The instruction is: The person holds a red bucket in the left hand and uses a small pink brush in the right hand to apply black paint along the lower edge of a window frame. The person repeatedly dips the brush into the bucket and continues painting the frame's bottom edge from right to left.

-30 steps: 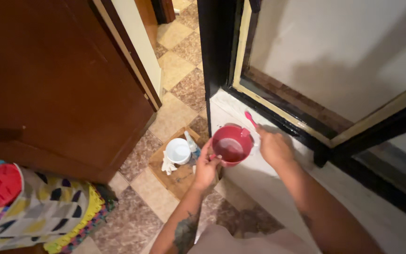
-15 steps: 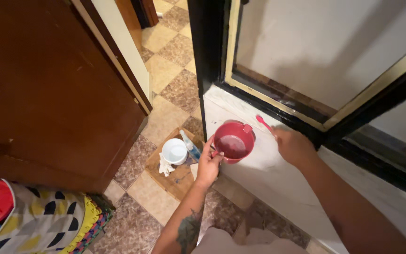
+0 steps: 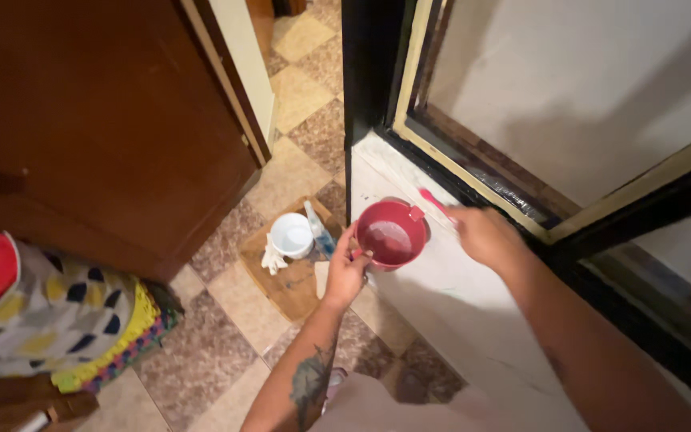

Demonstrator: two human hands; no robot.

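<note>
I see the right hand (image 3: 485,236), fingers gripping the pink brush (image 3: 435,202), now lifted from the red cup (image 3: 392,234) toward the white wall (image 3: 441,296); left hand (image 3: 347,268) grips the cup handle.

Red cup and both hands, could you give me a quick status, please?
Left hand holds red cup. Right hand grips pink brush against white panel. Nothing between them.

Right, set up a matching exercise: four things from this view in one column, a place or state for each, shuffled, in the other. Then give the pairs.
Things:
1. red cup
2. pink-handled brush
3. white cup
4. patterned cloth

Places or states:
A. stands on the brown board on the floor
B. held by its handle in the left hand
C. lies bunched at the lower left
D. gripped in the right hand, against the white panel

Pairs: 1-B, 2-D, 3-A, 4-C
</note>
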